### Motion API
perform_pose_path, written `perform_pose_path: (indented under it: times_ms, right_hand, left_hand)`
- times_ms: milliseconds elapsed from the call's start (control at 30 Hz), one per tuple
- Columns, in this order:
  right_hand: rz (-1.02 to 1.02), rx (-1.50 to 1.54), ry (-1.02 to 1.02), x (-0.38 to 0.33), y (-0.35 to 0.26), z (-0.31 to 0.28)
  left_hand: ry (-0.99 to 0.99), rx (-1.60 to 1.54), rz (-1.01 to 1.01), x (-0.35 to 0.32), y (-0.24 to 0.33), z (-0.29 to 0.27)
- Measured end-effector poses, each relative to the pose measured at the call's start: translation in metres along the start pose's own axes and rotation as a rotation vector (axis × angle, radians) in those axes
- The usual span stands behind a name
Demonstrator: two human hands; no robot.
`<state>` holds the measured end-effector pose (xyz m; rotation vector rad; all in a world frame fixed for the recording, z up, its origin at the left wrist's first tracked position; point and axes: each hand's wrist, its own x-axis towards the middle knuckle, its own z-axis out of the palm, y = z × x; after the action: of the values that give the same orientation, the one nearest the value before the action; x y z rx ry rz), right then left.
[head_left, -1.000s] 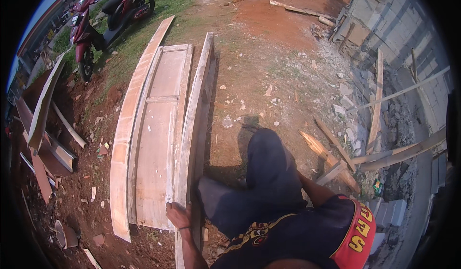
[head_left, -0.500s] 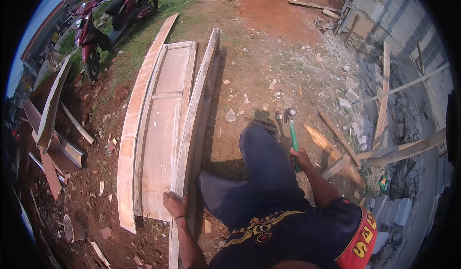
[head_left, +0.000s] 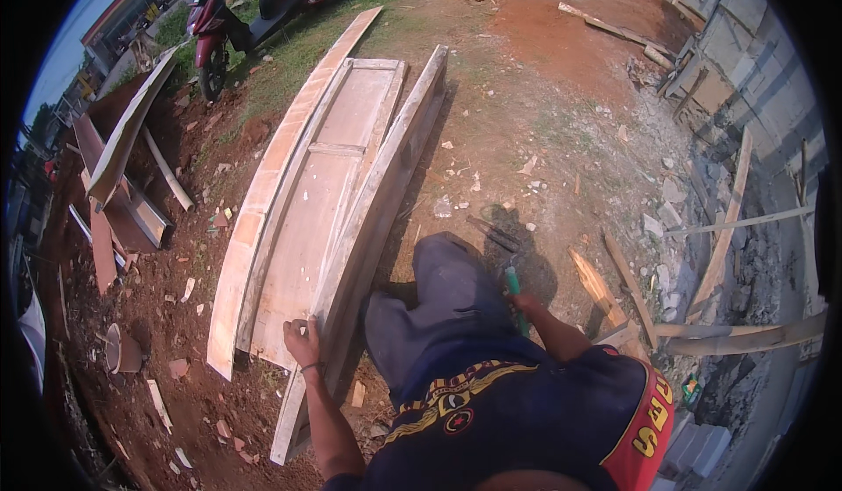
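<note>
L hand is at the whitish beam twd its near end, can't tell if gripping. R hand clamped on green-handled hammer, right of beam. Framed panel lies just left of beam.

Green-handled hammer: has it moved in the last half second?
Yes. In the right hand, the hammer has shifted left and lower in the head view, judged against the pointed split wood lying to its right.
</note>
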<state>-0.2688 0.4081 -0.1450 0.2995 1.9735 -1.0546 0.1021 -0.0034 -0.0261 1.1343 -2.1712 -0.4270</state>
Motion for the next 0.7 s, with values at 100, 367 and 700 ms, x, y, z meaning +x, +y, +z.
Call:
perform_pose_path:
  times_ms: [100, 367, 700]
  right_hand:
    - [0.0, -0.218, -0.037, 0.012, 0.005, 0.003]
    - [-0.446, -0.882, 0.119, 0.062, -0.048, 0.018]
    - [-1.444, -0.637, -0.066, -0.035, -0.258, 0.171]
  left_hand:
    - [0.014, 0.03, -0.039, -0.001, 0.007, -0.001]
    - [0.018, 0.056, -0.131, 0.006, -0.003, 0.008]
    - [0.136, 0.388, -0.21, -0.014, 0.076, 0.019]
